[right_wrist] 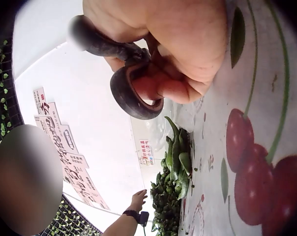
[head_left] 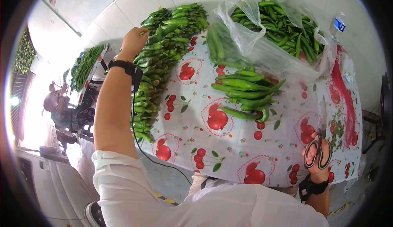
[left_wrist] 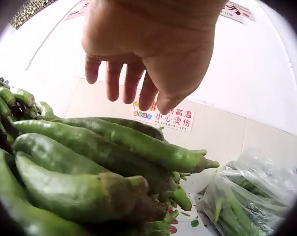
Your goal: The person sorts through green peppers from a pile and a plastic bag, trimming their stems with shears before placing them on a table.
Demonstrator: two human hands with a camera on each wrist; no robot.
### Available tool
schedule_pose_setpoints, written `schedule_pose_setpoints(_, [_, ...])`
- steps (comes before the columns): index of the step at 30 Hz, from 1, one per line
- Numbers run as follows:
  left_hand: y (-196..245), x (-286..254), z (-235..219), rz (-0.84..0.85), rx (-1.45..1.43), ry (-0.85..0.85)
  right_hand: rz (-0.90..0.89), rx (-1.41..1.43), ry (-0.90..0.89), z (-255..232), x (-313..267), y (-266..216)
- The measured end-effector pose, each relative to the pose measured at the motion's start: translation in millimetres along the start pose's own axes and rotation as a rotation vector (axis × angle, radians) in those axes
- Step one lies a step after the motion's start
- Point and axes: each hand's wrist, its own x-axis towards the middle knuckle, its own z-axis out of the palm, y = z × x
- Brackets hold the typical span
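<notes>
My left hand point(head_left: 134, 43) is over the far end of a long row of stacked green peppers point(head_left: 149, 77) at the left of the table. In the left wrist view, its fingers point(left_wrist: 112, 81) hang loosely, with nothing between them, above the large peppers point(left_wrist: 89, 152). My right hand point(head_left: 316, 155) grips black-handled scissors point(head_left: 322, 124) at the table's front right. Their blades point away from me. One finger goes through a handle loop point(right_wrist: 120, 96) in the right wrist view. Between the hands lies a small pile of green peppers point(head_left: 245, 88).
A clear plastic bag point(head_left: 241, 34) of green peppers spreads over the back right, with a water bottle point(head_left: 338, 24) beyond it. Red netting point(head_left: 347, 100) and green scraps point(head_left: 337, 133) lie along the right side. A black cable point(head_left: 141, 147) trails from my left wrist.
</notes>
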Motion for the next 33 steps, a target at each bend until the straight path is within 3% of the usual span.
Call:
schedule_pose_setpoints(1, [0.0, 3.6, 3.1, -0.016, 0.02, 0.02, -0.001, -0.003, 0.005, 1.6, -0.5, -0.2])
schedule_pose_setpoints(7, [23.1, 24.6, 30.0, -0.199, 0.02, -0.307, 0.037, 0.051, -0.001, -6.5, -0.4, -1.4])
schedule_pose_setpoints(17, [34.5, 25.3, 41.5, -0.295, 0.053, -0.257, 0.017, 0.015, -0.02, -1.8, -0.9, -1.9])
schedule_pose_setpoints(26, [36.4, 28.8, 39.7, -0.328, 0.018, 0.052, 0.017, -0.007, 0.0, -3.9, -1.3, -0.7])
schedule_pose_setpoints(29, [40.9, 24.7, 31.4, -0.199, 0.143, 0.032, 0.016, -0.016, 0.043, -3.5, -1.5, 0.7])
schedule_pose_setpoints(33, [26.8, 25.4, 33.6, -0.117, 0.101, -0.215, 0.004, 0.008, 0.008, -0.8, -0.9, -0.7])
